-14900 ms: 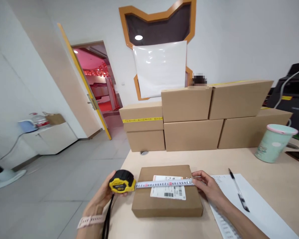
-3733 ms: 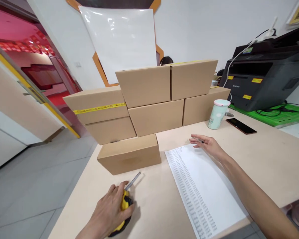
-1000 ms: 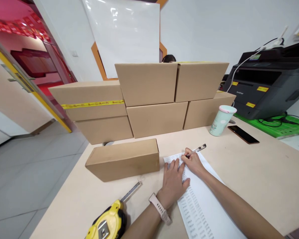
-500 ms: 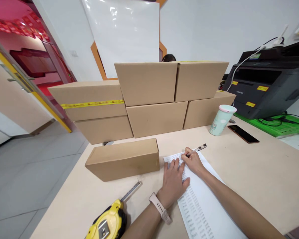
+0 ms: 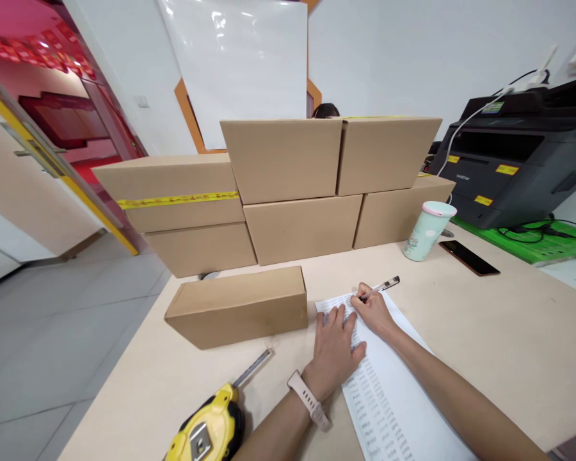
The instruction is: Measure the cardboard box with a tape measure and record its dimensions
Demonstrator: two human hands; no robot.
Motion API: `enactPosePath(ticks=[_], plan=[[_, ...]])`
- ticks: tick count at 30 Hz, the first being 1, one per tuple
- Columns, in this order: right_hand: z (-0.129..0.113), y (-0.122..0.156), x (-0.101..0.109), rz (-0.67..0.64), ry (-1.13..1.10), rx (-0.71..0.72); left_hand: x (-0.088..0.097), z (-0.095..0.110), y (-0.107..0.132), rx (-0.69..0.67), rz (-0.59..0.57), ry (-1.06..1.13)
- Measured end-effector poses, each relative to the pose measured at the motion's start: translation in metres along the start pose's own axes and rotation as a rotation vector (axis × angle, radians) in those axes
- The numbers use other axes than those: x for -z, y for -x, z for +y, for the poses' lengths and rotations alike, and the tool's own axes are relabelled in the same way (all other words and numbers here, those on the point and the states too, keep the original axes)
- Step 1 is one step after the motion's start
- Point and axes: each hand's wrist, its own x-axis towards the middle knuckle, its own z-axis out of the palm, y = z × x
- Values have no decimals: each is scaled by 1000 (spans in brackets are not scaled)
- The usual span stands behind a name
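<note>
A long sheet of paper (image 5: 388,384) with columns of small printed or written rows lies on the table. Flat on its left edge rests my left hand (image 5: 335,349), fingers spread, a pale watch strap on the wrist. My right hand (image 5: 372,312) is closed around a pen (image 5: 388,283), its tip down near the top of the sheet; the fingers hide the tip. To the left of the paper lies a cardboard box (image 5: 249,320) on its side. In front of that box, a yellow tape measure (image 5: 211,422) has a short length of blade (image 5: 253,366) out.
Several cardboard boxes (image 5: 302,230) stand stacked along the back. A mint-green cup (image 5: 427,234) and a phone (image 5: 469,258) sit at the right, before a black printer (image 5: 504,153) and a green tray (image 5: 532,246). Behind the boxes shows the top of a person's head (image 5: 325,111).
My right hand and the pen have shifted very slightly to the right along the top of the paper. My left hand stays in place.
</note>
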Motion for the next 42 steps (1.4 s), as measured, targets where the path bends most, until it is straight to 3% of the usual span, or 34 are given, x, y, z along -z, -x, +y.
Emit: enactPosePath(ticks=[42], plan=[[2, -2, 4, -29, 34, 5, -2, -1, -1, -10, 4, -17]])
